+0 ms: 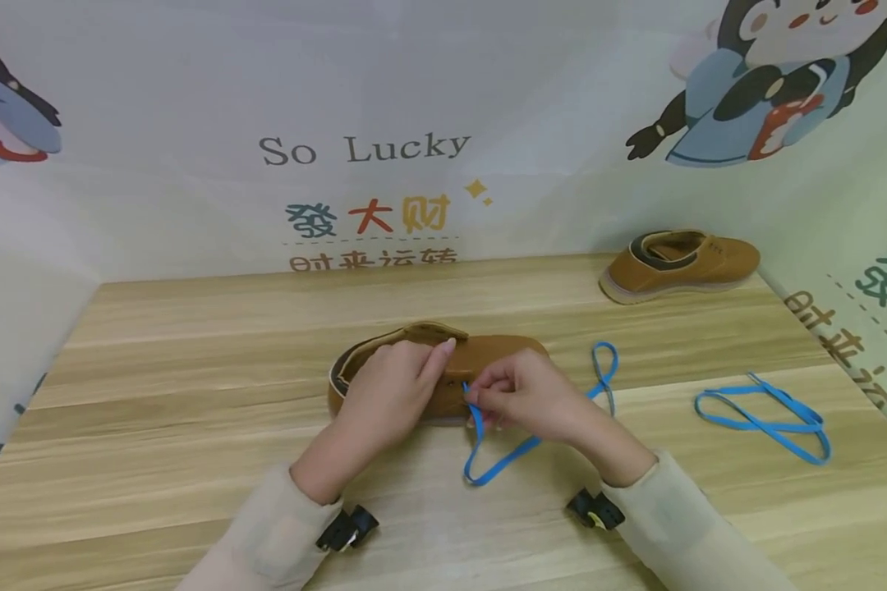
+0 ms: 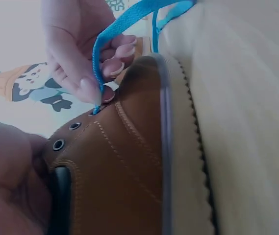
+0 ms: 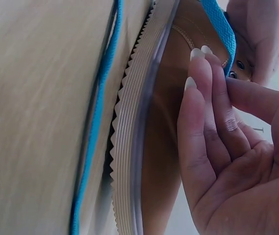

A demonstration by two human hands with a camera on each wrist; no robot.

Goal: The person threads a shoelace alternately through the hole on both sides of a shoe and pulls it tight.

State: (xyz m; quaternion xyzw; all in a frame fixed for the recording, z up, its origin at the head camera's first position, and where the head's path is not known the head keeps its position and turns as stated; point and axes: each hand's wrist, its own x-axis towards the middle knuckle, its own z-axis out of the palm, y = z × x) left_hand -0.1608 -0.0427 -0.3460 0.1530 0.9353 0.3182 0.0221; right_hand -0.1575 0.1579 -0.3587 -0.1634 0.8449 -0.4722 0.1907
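A brown shoe [image 1: 506, 349] sits on the table with its toe to the right in the head view. My left hand [image 1: 392, 390] grips its near side at the opening, with the thumb up by the tongue; some fingers are hidden. My right hand [image 1: 528, 394] pinches a blue shoelace [image 1: 491, 474] between thumb and finger. In the left wrist view the lace [image 2: 96, 68] meets the eyelet closest to the toe, and two bare eyelets [image 2: 66, 135] show behind it. In the right wrist view the fingertips [image 3: 198, 54] are close against the shoe's side.
A second brown shoe [image 1: 680, 267] stands at the back right, its eyelets without a lace. A folded blue lace [image 1: 765, 419] lies at the right. The held lace's loose part loops over the wooden table [image 1: 192, 394] behind my right wrist. Printed cloth [image 1: 192, 123] hangs around the table.
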